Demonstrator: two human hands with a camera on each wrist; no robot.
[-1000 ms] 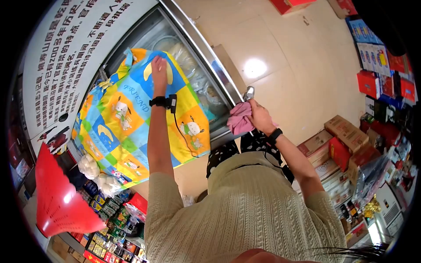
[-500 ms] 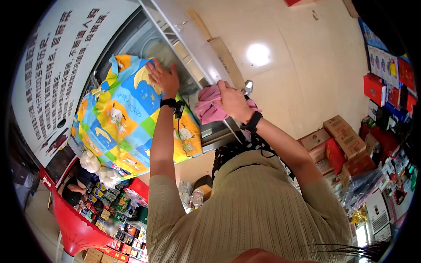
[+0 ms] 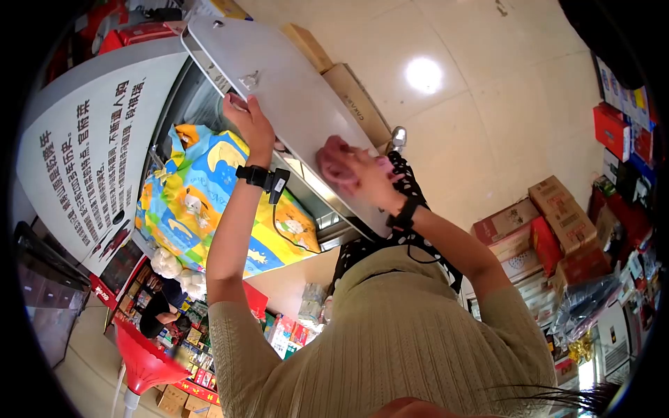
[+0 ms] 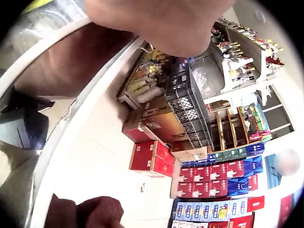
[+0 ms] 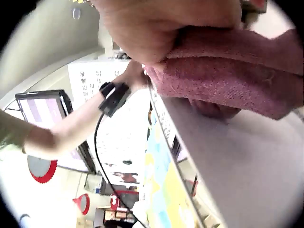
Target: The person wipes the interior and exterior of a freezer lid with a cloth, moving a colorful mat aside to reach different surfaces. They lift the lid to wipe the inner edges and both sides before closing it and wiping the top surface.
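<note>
In the head view a pale, flat lid (image 3: 300,97) stands tilted over a glass-topped freezer. My left hand (image 3: 252,132) grips its near long edge, fingertips partly hidden at the rim. Lower on the lid, my right hand (image 3: 375,182) holds a bunched pink cloth (image 3: 336,164) against the broad face. The right wrist view shows the folded cloth (image 5: 228,80) under my right hand (image 5: 166,23), touching the pale surface. My left hand (image 4: 161,23) fills the top of the left wrist view, above the lid's edge; its fingers are mostly out of sight there.
A colourful cartoon-print cloth (image 3: 188,209) covers the freezer's left part, beside a white sign (image 3: 77,160) with writing. Cardboard boxes (image 3: 564,209) stand at right, and a flat carton (image 3: 355,101) lies beyond the lid. A person (image 3: 157,317) is at lower left.
My left hand has left the cartoon-print cloth and taken hold of the lid's edge. The lid has come up and tilted into fuller view; the pink cloth has moved from its edge onto its face.
</note>
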